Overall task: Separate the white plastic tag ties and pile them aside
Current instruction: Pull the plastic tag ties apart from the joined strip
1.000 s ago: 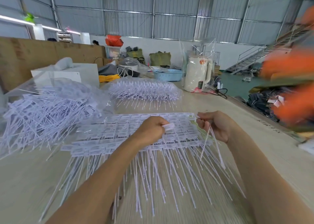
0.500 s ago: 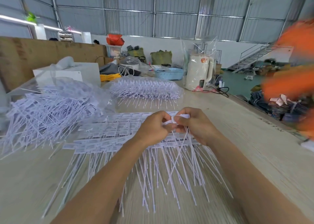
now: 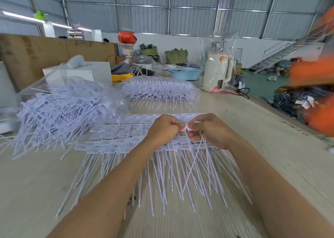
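The white plastic tag ties [image 3: 137, 138] lie on the pale wood-grain desk [image 3: 271, 147] as flat joined sheets: rows of small rectangular label heads side by side at the far end, each with a long thin tail fanning out toward the person. The labels carry small printing, too blurred to read. Both hands meet over the far right part of this sheet. The left hand [image 3: 163, 128] has its fingers curled and pinches a white tag head [image 3: 186, 126], and the right hand [image 3: 209, 129] pinches the same small piece from the other side, so the two hands almost touch. Several loose tails [image 3: 197, 162] hang from the right hand, crossing over the tails that lie on the desk. To the left of the hands, just beside the sheet, a heap of separated ties [image 3: 59, 111] lies tangled on clear plastic. Beyond the sheet, a bagged stack of ties [image 3: 159, 91] rests in a clear plastic wrap. Farther back stand a cream electric kettle [image 3: 216, 71] in a plastic bag and a light blue basket [image 3: 184, 73]. Faint handwriting on the desk edge at the right is not legible.
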Available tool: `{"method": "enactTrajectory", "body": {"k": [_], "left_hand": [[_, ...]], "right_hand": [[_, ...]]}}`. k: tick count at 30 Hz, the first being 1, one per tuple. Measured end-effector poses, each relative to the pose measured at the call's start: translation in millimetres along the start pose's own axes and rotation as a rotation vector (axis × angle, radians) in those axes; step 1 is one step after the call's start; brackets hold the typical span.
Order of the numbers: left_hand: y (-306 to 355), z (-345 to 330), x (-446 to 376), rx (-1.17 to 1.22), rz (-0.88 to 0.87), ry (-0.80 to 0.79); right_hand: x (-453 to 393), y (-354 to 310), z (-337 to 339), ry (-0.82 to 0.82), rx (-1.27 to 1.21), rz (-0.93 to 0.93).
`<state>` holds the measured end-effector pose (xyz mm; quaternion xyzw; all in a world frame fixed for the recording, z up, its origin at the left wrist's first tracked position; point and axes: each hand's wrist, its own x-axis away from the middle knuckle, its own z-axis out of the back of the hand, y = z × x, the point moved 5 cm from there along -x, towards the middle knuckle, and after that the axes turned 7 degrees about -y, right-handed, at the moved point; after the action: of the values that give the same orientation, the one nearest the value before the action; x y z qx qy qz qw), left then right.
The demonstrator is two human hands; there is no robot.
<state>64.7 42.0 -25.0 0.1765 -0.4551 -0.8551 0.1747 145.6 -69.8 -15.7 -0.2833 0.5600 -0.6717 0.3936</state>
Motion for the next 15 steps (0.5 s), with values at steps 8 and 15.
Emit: {"method": "enactTrajectory", "body": {"k": [8,15], "left_hand": [[2,8,-4,0.29,0.101,-0.037],[5,11,0,0.342,0.106,-0.113]], "right_hand": [[-4,-12,-6,0.234,0.506,0.241],[2,-24,9,0.39,0.703,0.505]]}}
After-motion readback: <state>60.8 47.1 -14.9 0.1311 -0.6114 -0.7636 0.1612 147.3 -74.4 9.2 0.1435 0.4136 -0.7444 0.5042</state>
